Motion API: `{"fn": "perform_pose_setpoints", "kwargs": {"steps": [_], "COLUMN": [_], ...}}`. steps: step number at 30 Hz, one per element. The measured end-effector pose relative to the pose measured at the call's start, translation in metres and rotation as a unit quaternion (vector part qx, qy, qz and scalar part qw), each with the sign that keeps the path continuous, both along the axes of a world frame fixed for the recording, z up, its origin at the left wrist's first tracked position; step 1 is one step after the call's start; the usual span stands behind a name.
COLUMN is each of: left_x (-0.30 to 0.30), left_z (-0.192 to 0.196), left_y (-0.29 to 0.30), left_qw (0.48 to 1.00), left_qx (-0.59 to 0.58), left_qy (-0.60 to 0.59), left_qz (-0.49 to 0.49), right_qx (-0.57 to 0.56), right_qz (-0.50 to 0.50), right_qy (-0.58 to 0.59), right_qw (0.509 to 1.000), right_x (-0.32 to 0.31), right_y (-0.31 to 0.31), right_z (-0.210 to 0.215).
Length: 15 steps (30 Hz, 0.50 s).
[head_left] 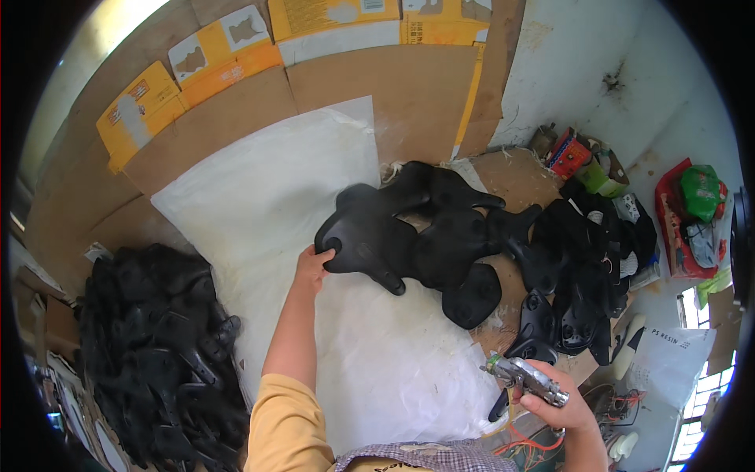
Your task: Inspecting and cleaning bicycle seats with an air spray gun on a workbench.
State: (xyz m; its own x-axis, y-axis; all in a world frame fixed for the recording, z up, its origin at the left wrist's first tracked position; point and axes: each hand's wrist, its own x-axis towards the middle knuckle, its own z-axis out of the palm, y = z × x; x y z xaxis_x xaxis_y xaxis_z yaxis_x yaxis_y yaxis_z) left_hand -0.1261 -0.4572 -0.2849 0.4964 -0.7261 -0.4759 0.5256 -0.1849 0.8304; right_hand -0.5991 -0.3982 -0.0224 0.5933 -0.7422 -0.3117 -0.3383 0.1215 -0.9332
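My left hand [313,266] grips the near left edge of a smooth black moulded piece [366,228], rounded with a short lobe pointing toward me. My thumb lies on top by a round recess. The piece is slightly blurred and overlaps several similar black pieces [452,244] to its right. At the lower right, my right hand [560,400] is wrapped round a metal spray gun [528,379], its nozzle end turned left. An orange hose [535,443] runs below that hand. White sheeting [393,370] lies under the work.
A large heap of black pieces [157,354] stands at the left. More black pieces [582,275] pile up at the right. Cardboard [330,79] with yellow panels lines the back. Small boxes [578,157] sit in the far right corner, with a red bag [676,224] nearby.
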Motion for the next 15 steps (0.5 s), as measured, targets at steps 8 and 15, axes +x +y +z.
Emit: {"fn": "perform_pose_setpoints", "kwargs": {"steps": [8,15], "left_x": [0.016,0.040], "left_z": [0.036,0.054], "left_y": [0.073,0.129], "left_qw": [0.994,0.984], "left_qx": [0.030,0.001], "left_qy": [-0.105,-0.172], "left_qz": [0.016,0.049], "right_qx": [-0.165,-0.125], "right_qz": [0.103,0.079], "right_qy": [-0.033,-0.041], "right_qw": [0.980,0.988], "right_x": [0.028,0.020], "right_y": [-0.001,0.011], "right_z": [0.016,0.005]}}
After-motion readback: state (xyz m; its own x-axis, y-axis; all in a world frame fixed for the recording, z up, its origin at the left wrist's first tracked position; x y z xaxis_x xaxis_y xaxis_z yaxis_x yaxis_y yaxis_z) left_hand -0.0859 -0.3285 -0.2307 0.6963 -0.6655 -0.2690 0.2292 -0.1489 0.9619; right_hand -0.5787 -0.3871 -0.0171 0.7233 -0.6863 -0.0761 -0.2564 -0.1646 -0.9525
